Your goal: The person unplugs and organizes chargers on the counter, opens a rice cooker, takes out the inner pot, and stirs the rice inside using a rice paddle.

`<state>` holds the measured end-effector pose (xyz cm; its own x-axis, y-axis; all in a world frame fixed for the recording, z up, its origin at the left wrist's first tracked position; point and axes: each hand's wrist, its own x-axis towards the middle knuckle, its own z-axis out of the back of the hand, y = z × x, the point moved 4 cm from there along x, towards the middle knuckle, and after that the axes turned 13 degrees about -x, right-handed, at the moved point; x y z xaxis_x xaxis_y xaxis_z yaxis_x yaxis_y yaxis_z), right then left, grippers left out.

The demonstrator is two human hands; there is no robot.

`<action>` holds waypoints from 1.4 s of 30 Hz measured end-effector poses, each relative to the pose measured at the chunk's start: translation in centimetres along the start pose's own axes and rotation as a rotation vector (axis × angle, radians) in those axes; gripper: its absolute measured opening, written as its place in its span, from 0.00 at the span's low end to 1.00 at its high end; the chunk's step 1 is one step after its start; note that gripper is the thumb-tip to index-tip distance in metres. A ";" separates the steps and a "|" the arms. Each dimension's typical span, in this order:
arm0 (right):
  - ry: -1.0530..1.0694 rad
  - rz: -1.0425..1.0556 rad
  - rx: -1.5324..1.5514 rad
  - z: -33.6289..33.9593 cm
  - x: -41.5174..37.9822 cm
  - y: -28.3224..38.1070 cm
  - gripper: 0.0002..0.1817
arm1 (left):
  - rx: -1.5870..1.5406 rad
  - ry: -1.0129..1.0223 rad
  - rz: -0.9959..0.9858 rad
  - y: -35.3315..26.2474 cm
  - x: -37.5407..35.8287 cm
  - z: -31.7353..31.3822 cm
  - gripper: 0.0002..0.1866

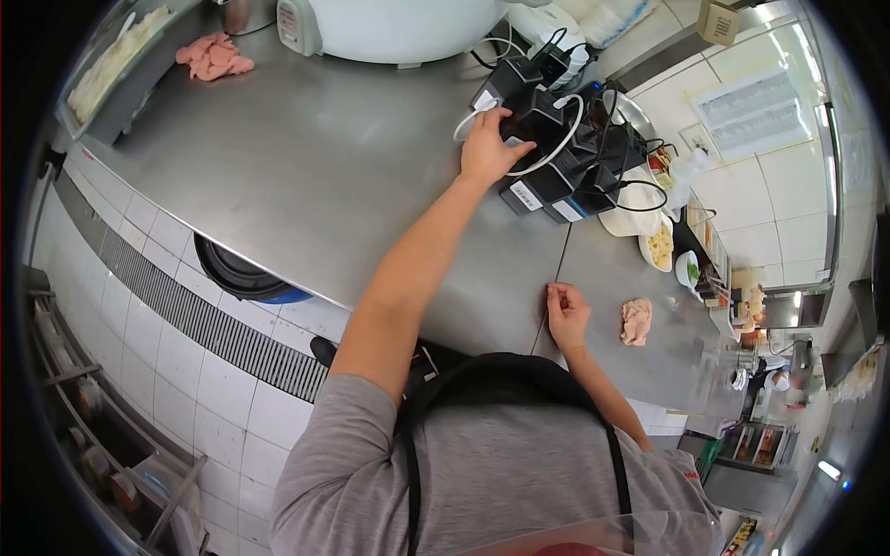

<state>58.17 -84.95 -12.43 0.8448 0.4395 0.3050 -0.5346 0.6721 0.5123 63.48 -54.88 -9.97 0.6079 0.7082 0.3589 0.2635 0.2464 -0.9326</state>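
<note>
My left hand (pixel 491 150) reaches forward to a cluster of black box-shaped devices with cables. Its thumb and fingers are closed around one black device (pixel 536 113) in that group. A white cable (pixel 568 139) loops beside the hand. Closer to me, two more black devices (pixel 540 185) show white labels on their ends. My right hand (pixel 567 315) is low over the steel counter (pixel 324 157), fingers curled together, and nothing shows in it. A crumpled pinkish cloth (pixel 636 322) lies to its right.
A white rounded appliance (pixel 399 28) stands at the back. A pink cloth (pixel 215 57) and a grey tray (pixel 120 74) of pale food are at the far left. Food bowls (pixel 656 250) line the right. Below the counter's edge is a black-lidded bin (pixel 236 269). Another person (pixel 777 380) is at the far right.
</note>
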 end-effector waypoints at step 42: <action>-0.033 -0.004 -0.001 0.4 0.1 0.4 0.02 | 0.499 0.182 -0.070 -3.0 0.5 0.1 0.38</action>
<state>58.07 -84.90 -11.89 0.8470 0.4169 0.3299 -0.5316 0.6745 0.5123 62.95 -55.24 -6.99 0.7331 0.5638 0.3804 -0.0531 0.6050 -0.7945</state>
